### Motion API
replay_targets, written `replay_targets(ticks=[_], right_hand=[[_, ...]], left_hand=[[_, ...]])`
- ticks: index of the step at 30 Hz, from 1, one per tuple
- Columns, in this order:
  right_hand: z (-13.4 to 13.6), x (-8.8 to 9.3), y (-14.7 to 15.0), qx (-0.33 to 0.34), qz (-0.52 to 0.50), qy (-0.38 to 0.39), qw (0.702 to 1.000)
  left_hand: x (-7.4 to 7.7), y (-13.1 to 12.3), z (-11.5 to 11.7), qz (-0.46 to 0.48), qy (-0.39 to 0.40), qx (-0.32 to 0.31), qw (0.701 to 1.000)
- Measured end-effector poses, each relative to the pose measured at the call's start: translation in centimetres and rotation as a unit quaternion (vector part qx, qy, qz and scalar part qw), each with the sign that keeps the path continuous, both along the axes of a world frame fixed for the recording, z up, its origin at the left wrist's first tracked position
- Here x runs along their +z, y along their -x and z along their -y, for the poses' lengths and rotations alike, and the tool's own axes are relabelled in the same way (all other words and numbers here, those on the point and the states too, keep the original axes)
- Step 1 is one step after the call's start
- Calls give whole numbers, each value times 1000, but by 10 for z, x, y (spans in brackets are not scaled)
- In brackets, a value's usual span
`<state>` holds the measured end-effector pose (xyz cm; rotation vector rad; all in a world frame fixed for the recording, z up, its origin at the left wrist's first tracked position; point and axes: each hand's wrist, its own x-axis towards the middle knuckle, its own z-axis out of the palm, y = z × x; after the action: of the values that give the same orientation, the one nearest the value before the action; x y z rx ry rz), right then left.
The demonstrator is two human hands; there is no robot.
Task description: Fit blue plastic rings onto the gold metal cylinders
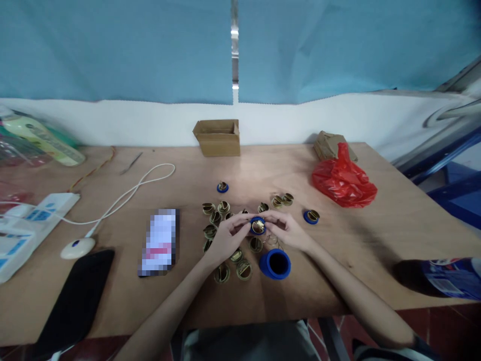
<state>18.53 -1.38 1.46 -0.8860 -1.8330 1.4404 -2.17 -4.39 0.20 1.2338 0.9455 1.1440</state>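
Blue-rimmed gold piece (257, 226): over mid-table, pinched between the fingertips of left hand (229, 238) and right hand (288, 230). Loose gold pieces (244, 270): crowded about the left hand, little room. Blue cup (265, 264): between the forearms, toward the wooden table (233, 307)'s front edge. Red bag (343, 181): beyond the right hand, well apart. Brown box (221, 147): back edge, bare wood before it.

Free tabletop (277, 168) beyond hands (230, 235), between cardboard box (221, 146) and red bag (342, 181)

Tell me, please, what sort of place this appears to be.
Probably a makeshift tabletop workspace: gold-coloured round pieces lie clustered on a wooden table, with a power strip at one side.
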Motion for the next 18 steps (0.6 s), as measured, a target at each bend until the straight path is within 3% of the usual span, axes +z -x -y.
replay_targets(ticks=[6,18], right_hand=[[-2,2,-1,-2,3,3,1000],[-4,7,-5,3,100,-129,987]], left_hand=[[2,0,1,4,6,-9,1000],[-2,0,1,-2,7,-13,1000]])
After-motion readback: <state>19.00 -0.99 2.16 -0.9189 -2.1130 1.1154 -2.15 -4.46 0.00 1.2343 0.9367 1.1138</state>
